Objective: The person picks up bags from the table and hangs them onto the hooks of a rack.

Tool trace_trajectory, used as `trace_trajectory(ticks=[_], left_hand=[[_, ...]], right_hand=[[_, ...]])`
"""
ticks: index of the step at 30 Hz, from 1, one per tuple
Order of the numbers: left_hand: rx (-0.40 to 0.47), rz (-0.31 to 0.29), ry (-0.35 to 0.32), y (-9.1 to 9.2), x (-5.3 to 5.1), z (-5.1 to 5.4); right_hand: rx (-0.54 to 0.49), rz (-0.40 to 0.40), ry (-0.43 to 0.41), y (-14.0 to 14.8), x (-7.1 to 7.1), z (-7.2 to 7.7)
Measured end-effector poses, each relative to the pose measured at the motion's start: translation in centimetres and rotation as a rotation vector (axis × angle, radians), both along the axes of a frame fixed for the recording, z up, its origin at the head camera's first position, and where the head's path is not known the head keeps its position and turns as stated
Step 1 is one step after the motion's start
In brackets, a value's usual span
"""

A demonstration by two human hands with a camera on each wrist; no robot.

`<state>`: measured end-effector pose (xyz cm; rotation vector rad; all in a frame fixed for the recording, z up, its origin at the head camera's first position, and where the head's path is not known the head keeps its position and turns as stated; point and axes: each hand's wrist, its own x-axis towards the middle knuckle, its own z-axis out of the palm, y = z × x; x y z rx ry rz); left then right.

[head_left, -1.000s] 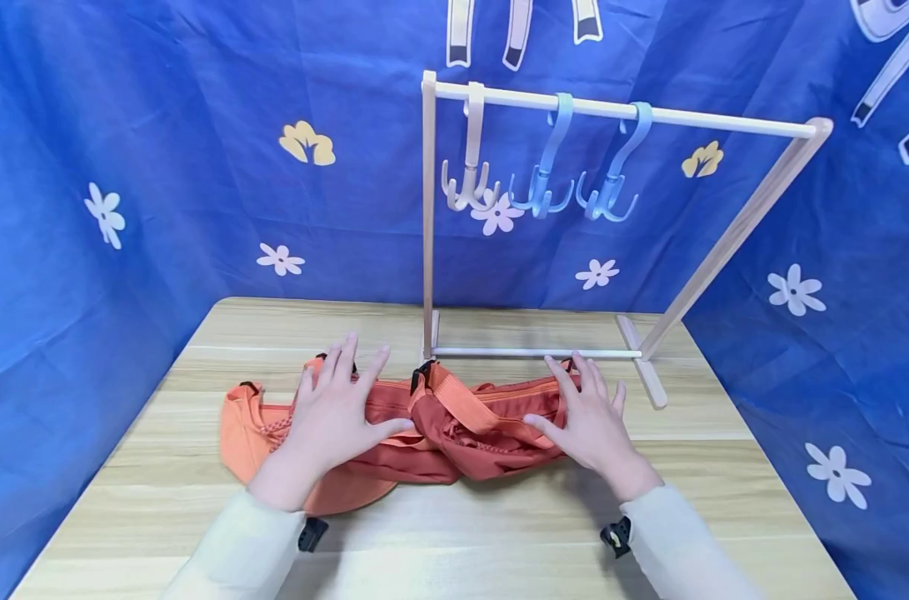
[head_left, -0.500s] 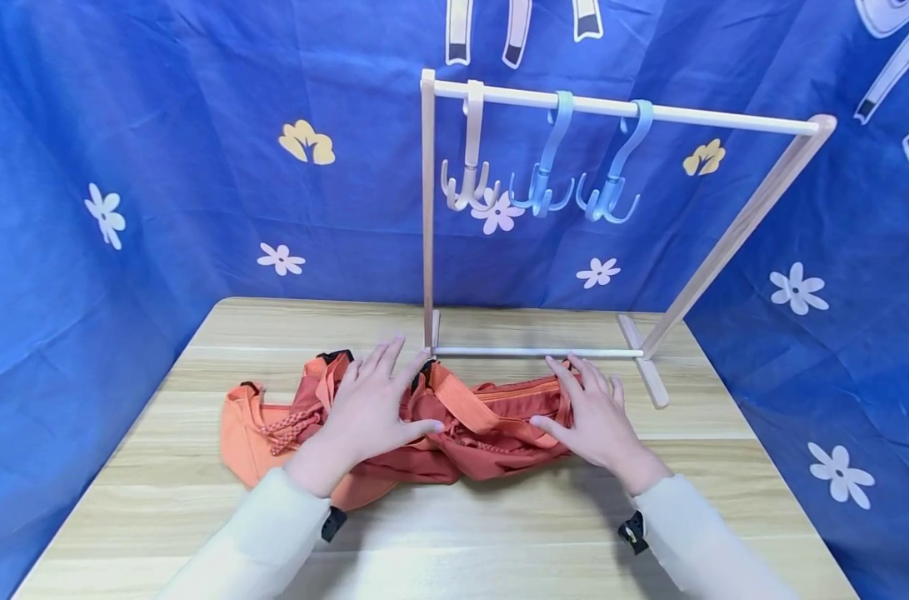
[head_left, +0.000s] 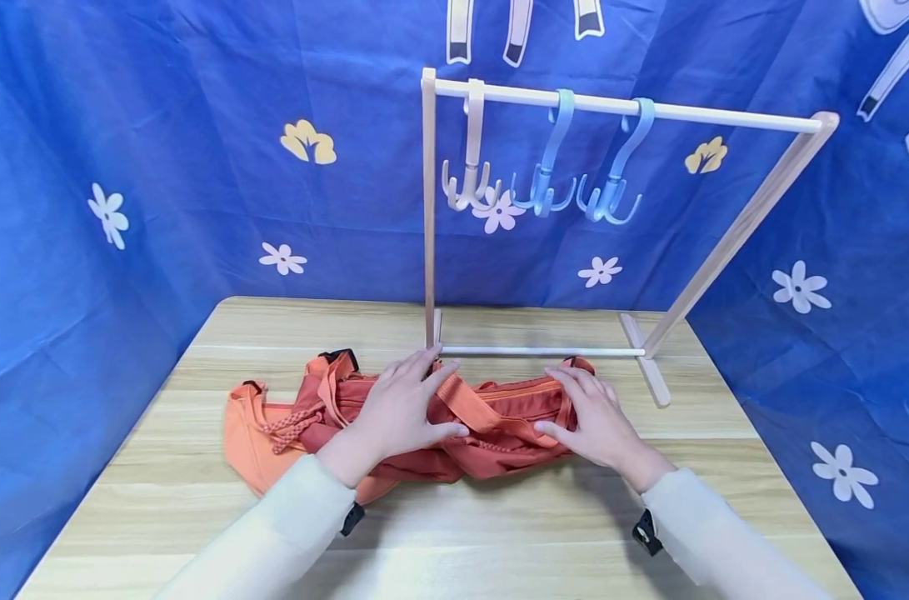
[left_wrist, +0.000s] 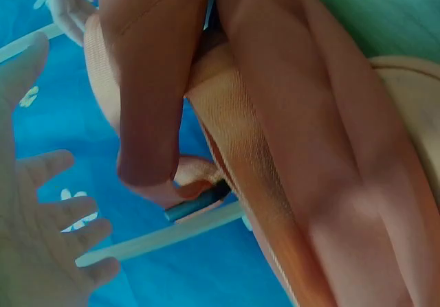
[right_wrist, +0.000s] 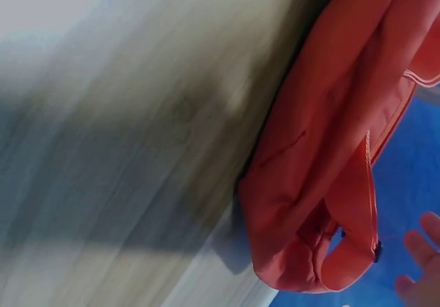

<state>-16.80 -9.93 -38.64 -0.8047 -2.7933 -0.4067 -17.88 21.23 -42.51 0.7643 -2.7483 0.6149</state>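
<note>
Hands (head_left: 403, 410) (head_left: 595, 422) closer together than a second ago, over red fabric (head_left: 487, 456).

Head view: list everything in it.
Table: one, pale wood, lower frame
Bags: apparently two, rust red, on table
Buckle: at least one, black, on bags
Cloth piece: one, orange, at bags' left end
Rack: one, white and wood, table's back
Hooks: three, one whitish, two blue, on rack
Backdrop: count unclear, blue, around table
Sleeves: two, white, at front
Gadgets: two, black, at sleeve ends
Left hand: one, over bags' middle
Right hand: one, over bags' right end
</note>
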Motion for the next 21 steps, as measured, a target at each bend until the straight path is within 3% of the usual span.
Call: trace_trajectory(ticks=[10,21], left_hand=[[0.031,-0.075,-0.064,1.5,-0.8,-0.7],[0.072,-0.142,-0.082,2.6,-1.6,-1.7]], right_hand=[[-0.089,0.078,-0.013,-0.5,0.0,-0.5],[-0.170,0.123,-0.127,-1.1,0.0,-1.2]])
